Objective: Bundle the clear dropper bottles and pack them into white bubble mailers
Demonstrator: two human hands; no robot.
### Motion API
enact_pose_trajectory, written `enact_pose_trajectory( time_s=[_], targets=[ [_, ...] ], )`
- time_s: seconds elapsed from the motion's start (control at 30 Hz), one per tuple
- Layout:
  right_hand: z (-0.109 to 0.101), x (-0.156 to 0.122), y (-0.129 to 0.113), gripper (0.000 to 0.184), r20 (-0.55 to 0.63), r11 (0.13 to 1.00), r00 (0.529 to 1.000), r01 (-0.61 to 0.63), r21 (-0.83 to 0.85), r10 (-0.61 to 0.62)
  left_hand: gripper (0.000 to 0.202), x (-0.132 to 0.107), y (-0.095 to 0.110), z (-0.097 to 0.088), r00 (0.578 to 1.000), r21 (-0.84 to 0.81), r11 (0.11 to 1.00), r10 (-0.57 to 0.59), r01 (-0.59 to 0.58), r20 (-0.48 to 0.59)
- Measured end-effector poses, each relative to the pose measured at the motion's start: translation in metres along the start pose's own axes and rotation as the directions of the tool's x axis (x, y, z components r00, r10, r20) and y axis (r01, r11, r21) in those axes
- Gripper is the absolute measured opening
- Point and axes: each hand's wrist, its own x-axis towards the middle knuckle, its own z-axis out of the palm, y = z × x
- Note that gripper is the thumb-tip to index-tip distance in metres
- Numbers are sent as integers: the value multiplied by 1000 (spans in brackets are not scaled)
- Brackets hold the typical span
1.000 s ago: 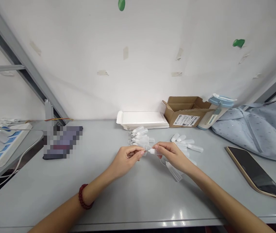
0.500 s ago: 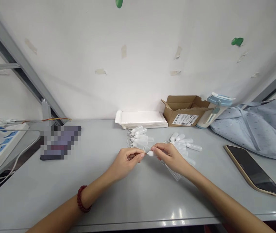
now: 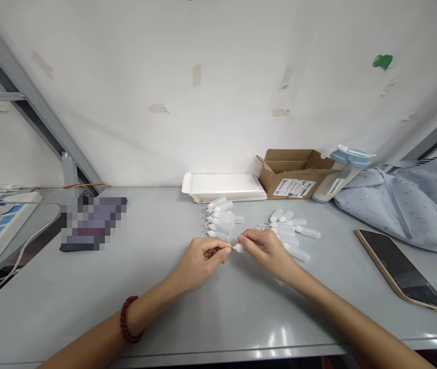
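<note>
A small white pointed cap (image 3: pixel 238 247) with a thin pale loop (image 3: pixel 232 239) is between my fingertips. My left hand (image 3: pixel 199 262) pinches the cap's narrow tip. My right hand (image 3: pixel 266 251) is closed in a pinch at the loop, just above the cap's wide end. Whether a bottle body hangs below the cap is hidden by my right hand. Behind my left hand lies a row of small translucent plastic bottles (image 3: pixel 224 220) with white caps and loops. More such bottles (image 3: pixel 297 252) lie scattered beyond my right hand, partly covered by it.
White padded envelopes (image 3: pixel 226 187) are stacked by the wall beside an open cardboard box (image 3: pixel 293 179). A tumbler (image 3: pixel 339 177) and a pale blue cloth bag (image 3: pixel 395 210) stand further right. Nearer lies a phone (image 3: pixel 402 269). At left are a blurred dark item (image 3: pixel 95 225) and a power strip (image 3: pixel 5 228).
The view has shifted slightly. My right hand has lowered a little and now covers most of a bottle that showed beneath it. Both hands still pinch at the cap and loop.
</note>
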Motion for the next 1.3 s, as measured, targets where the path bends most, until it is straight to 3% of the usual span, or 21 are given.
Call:
enact_pose_trajectory(
  time_s=[0.57, 0.83, 1.07, 1.3],
  targets=[
    [-5, -1, -7, 31, 42, 999, 999, 17, 33, -18, 29, 3, 5, -4, 996, -65, 996, -59, 63, 64],
    [-11, 2, -6, 30, 41, 992, 999, -37, 119, 32, 29, 3, 5, -9, 998, -37, 998, -57, 55, -40],
    [-16, 4, 3, 33, -46, 987, 996, -67, 146, 74, 30, 8, 4, -18, 983, -84, 996, -38, 23, -180],
    [-17, 4, 1, 34, -53, 983, 996, -67, 172, 77, 22, 9, 2, -20, 972, -133, 990, -72, 43, -225]
  ],
)
